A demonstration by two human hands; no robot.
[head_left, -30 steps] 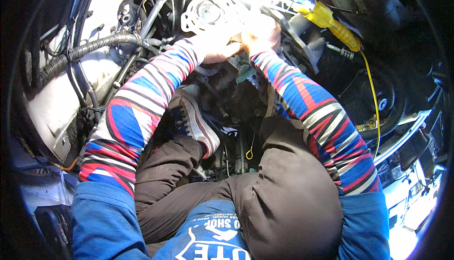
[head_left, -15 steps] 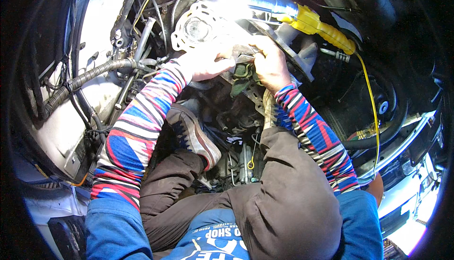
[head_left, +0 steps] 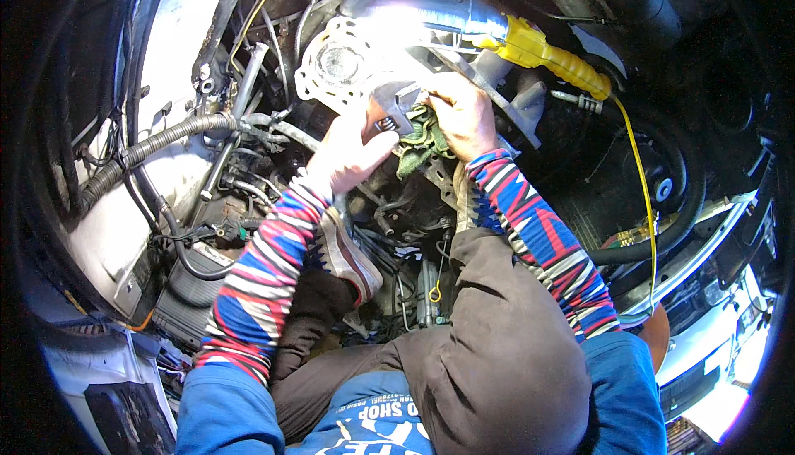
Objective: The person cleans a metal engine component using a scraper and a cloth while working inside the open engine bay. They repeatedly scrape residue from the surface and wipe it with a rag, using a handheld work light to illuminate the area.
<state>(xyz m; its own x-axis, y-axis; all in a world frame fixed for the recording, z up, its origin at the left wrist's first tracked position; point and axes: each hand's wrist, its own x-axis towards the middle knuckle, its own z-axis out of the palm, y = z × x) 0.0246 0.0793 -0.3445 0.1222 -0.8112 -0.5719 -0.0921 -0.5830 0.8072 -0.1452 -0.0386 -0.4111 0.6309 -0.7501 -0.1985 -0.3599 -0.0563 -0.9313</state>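
Observation:
My left hand (head_left: pixel 352 150) is closed on a small grey metal part (head_left: pixel 394 107) with a bent, flat face and a dark slotted patch. The thumb lies along its near side, and the other fingers are partly lost in glare behind it. Touching the part's right side, my right hand (head_left: pixel 465 117) has its fingers pinched together. A crumpled green rag (head_left: pixel 425 142) hangs from between these fingers, below the part. Both hands are over the open engine bay, just in front of a round metal piece with a holed rim (head_left: pixel 338 64).
A lit work lamp with a yellow handle (head_left: pixel 530 45) lies beyond my hands, its yellow cord (head_left: pixel 636 153) running down the right. A ribbed hose (head_left: pixel 157 144) crosses at left. My shoe (head_left: pixel 352 260) and bent knee (head_left: pixel 505 339) are among engine parts.
My left hand has turned and drawn back toward me, bringing the grey metal part into clearer sight. The right hand has shifted slightly left, with the green rag still beneath it.

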